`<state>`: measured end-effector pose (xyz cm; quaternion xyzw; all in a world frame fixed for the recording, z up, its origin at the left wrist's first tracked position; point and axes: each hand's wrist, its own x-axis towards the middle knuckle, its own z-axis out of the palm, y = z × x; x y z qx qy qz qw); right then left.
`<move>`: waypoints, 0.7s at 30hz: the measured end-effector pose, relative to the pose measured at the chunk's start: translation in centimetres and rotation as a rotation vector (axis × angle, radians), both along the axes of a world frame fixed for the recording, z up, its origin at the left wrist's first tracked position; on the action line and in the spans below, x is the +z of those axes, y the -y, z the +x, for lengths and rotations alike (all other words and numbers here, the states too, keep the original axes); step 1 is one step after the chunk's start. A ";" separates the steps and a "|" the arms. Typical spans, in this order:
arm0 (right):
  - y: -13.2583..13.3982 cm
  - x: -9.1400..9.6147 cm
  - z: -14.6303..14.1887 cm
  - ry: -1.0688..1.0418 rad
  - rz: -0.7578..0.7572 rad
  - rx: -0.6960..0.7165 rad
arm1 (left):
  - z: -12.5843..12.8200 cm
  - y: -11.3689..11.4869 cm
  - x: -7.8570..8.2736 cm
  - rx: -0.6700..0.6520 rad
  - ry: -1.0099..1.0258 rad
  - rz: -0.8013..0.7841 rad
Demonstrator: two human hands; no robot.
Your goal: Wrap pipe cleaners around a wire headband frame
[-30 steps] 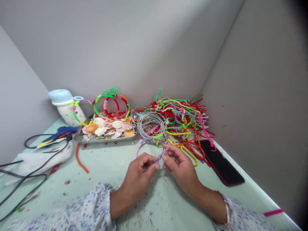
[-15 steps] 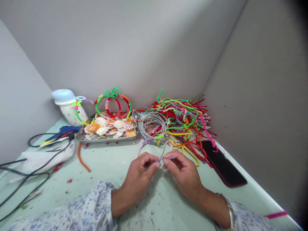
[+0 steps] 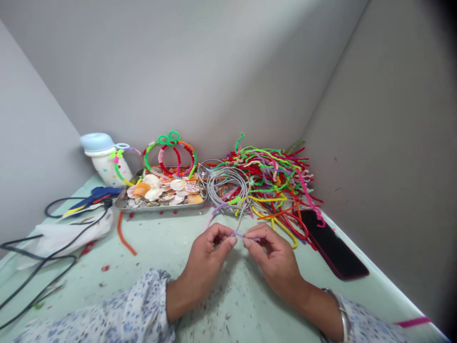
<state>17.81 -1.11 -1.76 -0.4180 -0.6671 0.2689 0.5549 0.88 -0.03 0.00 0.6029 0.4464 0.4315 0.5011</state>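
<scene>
A short purple pipe cleaner point(image 3: 238, 234) runs between my two hands above the table. My left hand point(image 3: 210, 255) pinches one end between thumb and forefinger, where a grey wire also comes in from behind. On the other side, my right hand point(image 3: 274, 255) pinches the pipe cleaner near its free end. Just behind the fingers lies a coil of grey wire point(image 3: 210, 190). A purple, pink and green wrapped strand point(image 3: 218, 208) curves from the coil toward my left hand; whether it joins the held piece is hidden.
Behind stands a metal tray point(image 3: 160, 208) of seashells, with wrapped rings point(image 3: 195, 159) over it. A white bottle point(image 3: 112, 169), black cable point(image 3: 46, 259) and plastic bag point(image 3: 82, 233) are left. A pipe cleaner heap point(image 3: 271, 166) and black phone point(image 3: 337, 247) are right.
My hands have moved slightly apart, and more of the purple pipe cleaner shows between the fingertips. The whole view has shifted a little.
</scene>
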 end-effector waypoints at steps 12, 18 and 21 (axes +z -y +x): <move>-0.1 0.2 -0.2 -0.019 -0.024 -0.005 | -0.2 -0.2 -0.3 -0.042 0.117 -0.031; -0.2 0.1 -0.4 0.015 -0.013 -0.001 | -0.2 -0.1 0.0 -0.006 0.079 -0.001; -0.2 0.1 -0.6 0.026 -0.003 0.007 | -0.1 -0.2 -0.2 0.012 0.065 -0.024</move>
